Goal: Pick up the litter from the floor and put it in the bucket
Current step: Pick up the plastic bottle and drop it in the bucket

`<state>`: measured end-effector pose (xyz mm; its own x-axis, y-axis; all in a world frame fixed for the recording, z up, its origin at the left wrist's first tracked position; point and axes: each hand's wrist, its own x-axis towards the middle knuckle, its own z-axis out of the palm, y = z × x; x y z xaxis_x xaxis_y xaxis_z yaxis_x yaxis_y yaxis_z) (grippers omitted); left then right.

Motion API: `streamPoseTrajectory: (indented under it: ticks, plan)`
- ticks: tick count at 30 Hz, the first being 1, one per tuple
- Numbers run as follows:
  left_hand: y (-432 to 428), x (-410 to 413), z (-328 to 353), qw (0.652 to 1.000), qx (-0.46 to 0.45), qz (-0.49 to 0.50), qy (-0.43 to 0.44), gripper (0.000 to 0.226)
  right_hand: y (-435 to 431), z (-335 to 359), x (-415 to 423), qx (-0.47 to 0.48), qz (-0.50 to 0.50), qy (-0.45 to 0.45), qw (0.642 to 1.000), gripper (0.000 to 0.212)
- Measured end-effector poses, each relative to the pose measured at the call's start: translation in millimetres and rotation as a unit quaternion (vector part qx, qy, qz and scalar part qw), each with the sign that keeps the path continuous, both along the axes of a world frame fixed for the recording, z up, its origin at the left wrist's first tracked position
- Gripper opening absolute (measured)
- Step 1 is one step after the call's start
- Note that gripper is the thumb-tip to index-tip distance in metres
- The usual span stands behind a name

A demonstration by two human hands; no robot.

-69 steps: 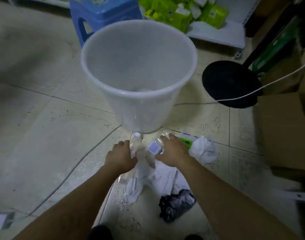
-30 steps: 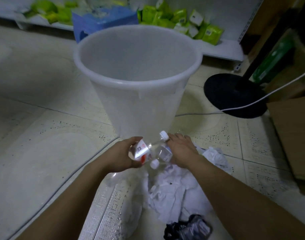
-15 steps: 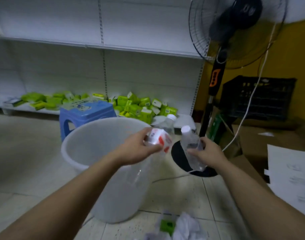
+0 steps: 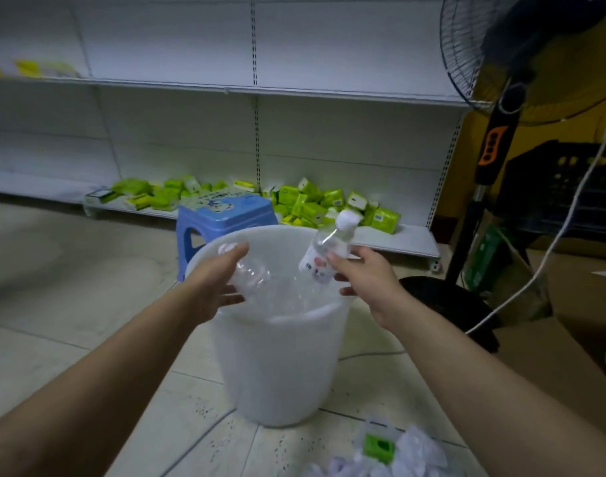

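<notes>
- Left hand point(image 4: 210, 289): held over the near-left rim of the bucket, thumb above and straight, spread fingers below a clear bottle. It cradles the bottle rather than clamps it.
- Clear bottle point(image 4: 251, 275): unlabelled, inside the mouth of the bucket just below rim height. Its long axis lies close to level. A pale end, probably the cap, points up-left behind the thumb, and the rounded base points towards the bucket's middle.
- Bucket point(image 4: 277, 373): white, translucent, upright on the tiled floor, mouth open beneath both hands.
- Labelled bottle point(image 4: 324, 258): above the far-right part of the mouth. Its long axis is steeply tilted, with the white cap up and to the right and the base down-left into the bucket.
- Right hand point(image 4: 367, 280): fingers spread and mostly straight, fingertips at the label. Whether any real hold remains cannot be told.
- Step in hand (judgement): release of two bottles into the bucket. The next move calls only for both hands to let go fully and clear the rim, then to reach down again.
- Crumpled litter point(image 4: 380, 449): white paper and a green piece on the floor in front of the bucket, not yet collected.
- Fan base point(image 4: 442, 297): dark disc just right of the bucket, with a white cord point(image 4: 549, 249) trailing nearby. A low reach could snag the cord.
</notes>
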<state>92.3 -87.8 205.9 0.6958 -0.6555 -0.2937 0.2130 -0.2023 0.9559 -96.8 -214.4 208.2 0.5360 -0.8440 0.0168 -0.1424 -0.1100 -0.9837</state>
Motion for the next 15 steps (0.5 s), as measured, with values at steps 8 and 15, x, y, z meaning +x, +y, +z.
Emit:
streamPoseTrajectory:
  ticks: [8,15]
  plan:
    - [-9.7,-59.0,-31.8,0.941,-0.074,-0.090,-0.318,0.022,-33.8,-1.4,-54.9,-0.096,-0.020,0.179,0.979,0.062]
    - [-8.7,-136.3,-98.0,0.831,-0.041,-0.328,-0.447,0.021,-10.8,-88.8,-137.2,-0.158,0.073,0.393,0.903,0.066]
